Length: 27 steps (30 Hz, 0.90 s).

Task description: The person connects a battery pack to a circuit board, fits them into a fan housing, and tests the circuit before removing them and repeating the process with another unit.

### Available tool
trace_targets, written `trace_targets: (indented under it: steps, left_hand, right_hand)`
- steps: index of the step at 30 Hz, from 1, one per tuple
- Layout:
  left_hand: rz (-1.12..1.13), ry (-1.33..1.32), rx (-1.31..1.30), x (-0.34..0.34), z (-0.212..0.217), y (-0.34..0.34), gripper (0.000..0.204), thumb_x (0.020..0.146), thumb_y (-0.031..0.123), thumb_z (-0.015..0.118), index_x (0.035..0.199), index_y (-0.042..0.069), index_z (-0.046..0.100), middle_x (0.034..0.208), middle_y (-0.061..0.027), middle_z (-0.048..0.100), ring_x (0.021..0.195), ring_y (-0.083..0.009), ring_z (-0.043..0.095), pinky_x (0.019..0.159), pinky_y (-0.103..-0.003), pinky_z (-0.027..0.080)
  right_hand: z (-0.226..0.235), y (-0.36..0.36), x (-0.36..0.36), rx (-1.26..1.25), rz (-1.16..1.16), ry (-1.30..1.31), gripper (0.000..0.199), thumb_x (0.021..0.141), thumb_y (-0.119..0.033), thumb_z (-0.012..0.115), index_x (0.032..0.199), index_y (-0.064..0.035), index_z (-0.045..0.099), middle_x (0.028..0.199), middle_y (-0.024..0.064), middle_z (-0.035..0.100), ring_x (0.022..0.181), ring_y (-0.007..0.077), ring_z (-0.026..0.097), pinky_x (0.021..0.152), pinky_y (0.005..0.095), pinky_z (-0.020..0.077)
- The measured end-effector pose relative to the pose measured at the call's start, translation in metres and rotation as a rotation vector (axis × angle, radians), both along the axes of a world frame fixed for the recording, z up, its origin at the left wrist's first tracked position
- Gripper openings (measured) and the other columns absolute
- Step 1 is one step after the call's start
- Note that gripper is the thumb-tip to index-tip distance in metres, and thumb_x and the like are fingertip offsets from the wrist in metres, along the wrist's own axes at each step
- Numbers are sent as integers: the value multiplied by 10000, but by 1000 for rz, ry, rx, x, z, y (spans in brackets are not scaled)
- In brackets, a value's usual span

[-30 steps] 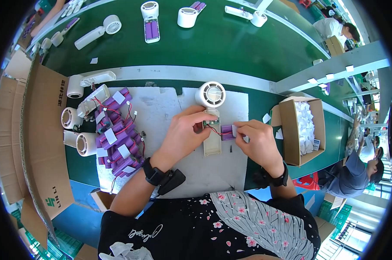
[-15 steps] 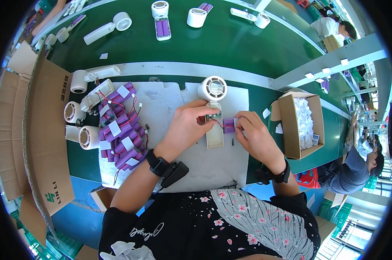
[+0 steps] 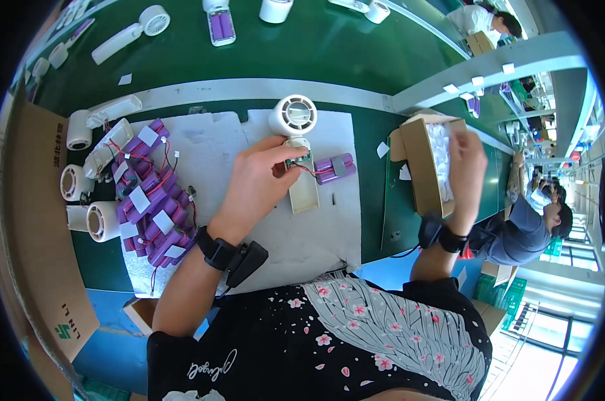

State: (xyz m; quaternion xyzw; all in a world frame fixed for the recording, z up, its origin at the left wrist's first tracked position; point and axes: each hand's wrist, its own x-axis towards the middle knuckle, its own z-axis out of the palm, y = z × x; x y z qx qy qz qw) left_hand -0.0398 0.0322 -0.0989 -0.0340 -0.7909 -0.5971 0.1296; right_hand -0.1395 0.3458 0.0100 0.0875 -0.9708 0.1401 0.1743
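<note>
My left hand (image 3: 261, 179) is closed on an opened white handheld fan (image 3: 305, 197), thumb and fingers pinching at the small green circuit board below its round head. The fan lies on a pale foam sheet (image 3: 262, 250), its hollow handle shell toward me. Red and dark wires lead from the board to a purple battery pack (image 3: 334, 168) lying to the right of the handle, with a greyish patch on top. My right hand (image 3: 468, 167) is over the right side of a cardboard box (image 3: 426, 174) of white pieces (image 3: 441, 150); motion blurs its fingers.
Purple battery packs (image 3: 157, 207) with white patches and loose wires are heaped at left, beside several white fan bodies (image 3: 103, 220). A large carton (image 3: 42, 220) borders the left. A metal rail (image 3: 249, 93) crosses behind the foam. Other people sit at the right.
My right hand has left the battery pack and moved right to the box. My left hand stays on the fan. The whole view has shifted, with things appearing farther left and higher.
</note>
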Motion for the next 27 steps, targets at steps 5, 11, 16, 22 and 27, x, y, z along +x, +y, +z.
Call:
trace_targets:
  steps: [5, 11, 16, 22, 27]
  left_hand:
    - [-8, 21, -18, -5, -6, 4, 313, 731, -24, 738, 1032, 59, 727, 1051, -113, 683, 690, -171, 650, 629, -260, 523]
    - [3, 33, -11, -3, 2, -2, 271, 736, -4, 736, 1003, 35, 717, 973, -131, 664, 670, -230, 650, 625, -305, 538]
    - [23, -20, -3, -2, -1, -3, 278, 733, 3, 737, 1007, 44, 718, 931, -137, 647, 672, -257, 645, 633, -326, 539]
    - [-11, 87, 21, -4, -8, 5, 246, 736, 20, 704, 981, 44, 718, 924, -145, 640, 764, -329, 643, 699, -390, 539]
    - [33, 123, -29, 5, -7, 3, 268, 744, 3, 716, 1010, 41, 720, 933, -123, 658, 682, -242, 649, 660, -318, 537]
  right_hand:
    - [14, -43, 8, -172, 58, -243, 275, 882, -162, 663, 1089, 20, 654, 912, 107, 691, 768, 160, 639, 702, 258, 490]
    - [47, -150, -93, -83, 511, -326, 320, 909, -233, 648, 1134, -5, 656, 971, 69, 696, 765, 104, 607, 687, 245, 494]
    - [-41, -191, -277, 234, 467, -68, 500, 834, -267, 658, 1273, -48, 561, 1132, 212, 660, 1001, 389, 634, 874, 414, 502]
    - [-116, -143, -372, 405, 233, -145, 558, 776, -129, 630, 1309, -64, 477, 1123, 267, 631, 1065, 434, 605, 926, 472, 486]
    - [-103, -169, -322, 580, 195, -181, 567, 758, -99, 645, 1301, -104, 481, 1051, 250, 651, 1014, 421, 627, 876, 484, 504]
